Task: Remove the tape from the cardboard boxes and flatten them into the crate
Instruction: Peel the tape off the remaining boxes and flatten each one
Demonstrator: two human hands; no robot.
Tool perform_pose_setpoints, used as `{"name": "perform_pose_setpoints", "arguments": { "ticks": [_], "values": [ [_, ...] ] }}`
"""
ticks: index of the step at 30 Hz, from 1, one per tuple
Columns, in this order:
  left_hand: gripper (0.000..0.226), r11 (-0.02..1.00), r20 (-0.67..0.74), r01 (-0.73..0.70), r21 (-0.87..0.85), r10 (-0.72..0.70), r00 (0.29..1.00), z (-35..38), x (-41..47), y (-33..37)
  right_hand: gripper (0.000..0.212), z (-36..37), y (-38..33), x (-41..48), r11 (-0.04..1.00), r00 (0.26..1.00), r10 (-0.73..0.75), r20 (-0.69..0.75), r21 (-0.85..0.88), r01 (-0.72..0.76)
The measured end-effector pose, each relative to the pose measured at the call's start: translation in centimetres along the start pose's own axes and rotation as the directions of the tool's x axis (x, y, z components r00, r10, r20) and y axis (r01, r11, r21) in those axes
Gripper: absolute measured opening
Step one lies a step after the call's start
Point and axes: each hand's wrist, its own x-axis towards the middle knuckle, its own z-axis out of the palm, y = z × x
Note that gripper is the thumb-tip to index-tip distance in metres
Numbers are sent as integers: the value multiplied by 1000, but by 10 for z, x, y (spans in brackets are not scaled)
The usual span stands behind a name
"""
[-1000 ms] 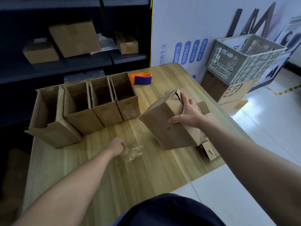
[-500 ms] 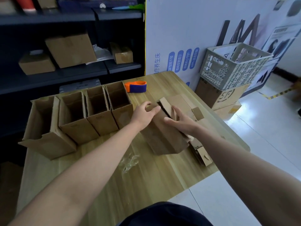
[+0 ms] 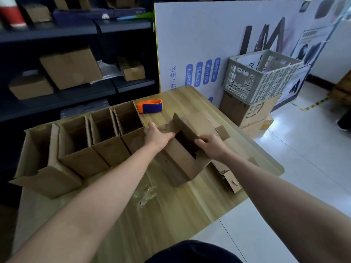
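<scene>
Centre frame: left hand (image 3: 158,136) grips the left flap of the open cardboard box (image 3: 180,162), right hand (image 3: 211,147) curls its fingers over the right edge. The box sits tilted on the table (image 3: 180,215). Crate (image 3: 262,78) upper right, on a carton (image 3: 252,111) — crumpled tape (image 3: 146,194) lower centre.

Five tabletop boxes (image 3: 81,149) (one held), one crate (image 3: 247,82).

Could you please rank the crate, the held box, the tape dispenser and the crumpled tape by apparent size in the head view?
1. The crate and held box look about alike. The crate stands farther off, so I leave them unranked.
2. The tape dispenser and crumpled tape are both much smaller and too alike to rank.
</scene>
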Motion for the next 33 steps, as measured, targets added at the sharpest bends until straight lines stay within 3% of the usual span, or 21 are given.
{"name": "perform_pose_setpoints", "arguments": {
  "ticks": [3,7,9,11,14,17,21,25,28,33],
  "values": [
    [63,996,29,75,-58,-73,997,0,-1,1,34,-2,-7,4,1000,996,3,-84,-13,-4],
    [41,954,131,147,-262,-116,985,-8,2,9,34,-3,-9,9,1000,991,27,-132,-9,-28],
    [42,985,128,108,-138,-90,988,-15,9,11,33,-3,-8,11,999,985,36,-167,5,-35],
    [47,993,117,8,117,-22,993,-19,13,12,33,-1,-10,13,999,977,43,-208,-22,-49],
    [52,889,152,-89,450,22,988,-19,17,12,45,5,-13,14,986,948,117,-296,-81,-147],
    [65,835,171,-56,548,-46,984,-22,19,18,54,9,-14,13,962,913,241,-329,-45,-270],
    [67,849,297,90,521,-279,913,-23,22,27,94,13,-15,13,928,845,369,-386,205,-311],
    [39,881,417,282,380,-435,798,-27,31,21,94,15,-10,14,857,784,468,-408,428,-288],
    [34,869,423,319,378,-469,775,-26,32,18,92,18,-8,13,844,797,474,-374,451,-291],
    [28,859,429,342,380,-491,758,-22,31,19,100,24,-9,14,832,794,535,-288,344,-435]
  ]
}}
